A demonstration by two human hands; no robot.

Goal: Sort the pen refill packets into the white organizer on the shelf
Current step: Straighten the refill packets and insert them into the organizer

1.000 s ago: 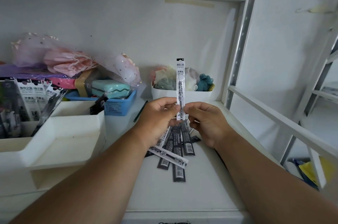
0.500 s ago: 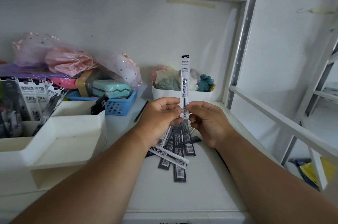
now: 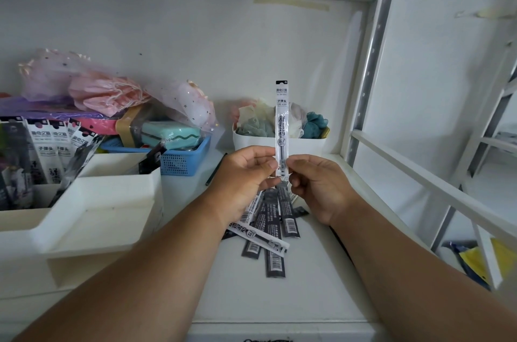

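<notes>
One pen refill packet (image 3: 282, 123), white with a black top, stands upright above the middle of the shelf. My left hand (image 3: 243, 176) and my right hand (image 3: 319, 185) both pinch its lower end. Under my hands several more refill packets (image 3: 272, 232) lie fanned out on the white shelf, mostly dark with barcodes. The white organizer (image 3: 112, 196) stands at the left, stepped in tiers. Its rear compartment holds several upright packets (image 3: 47, 151).
A blue basket (image 3: 184, 160) with a mint case and pink gauze bags sits behind the organizer. A white tub (image 3: 257, 143) of cloth items stands at the back. A dark pen (image 3: 216, 169) lies beside the basket. The metal shelf upright (image 3: 366, 84) and rail bound the right side.
The packet shifted slightly right and up between my hands; both hands stay at its lower end.
</notes>
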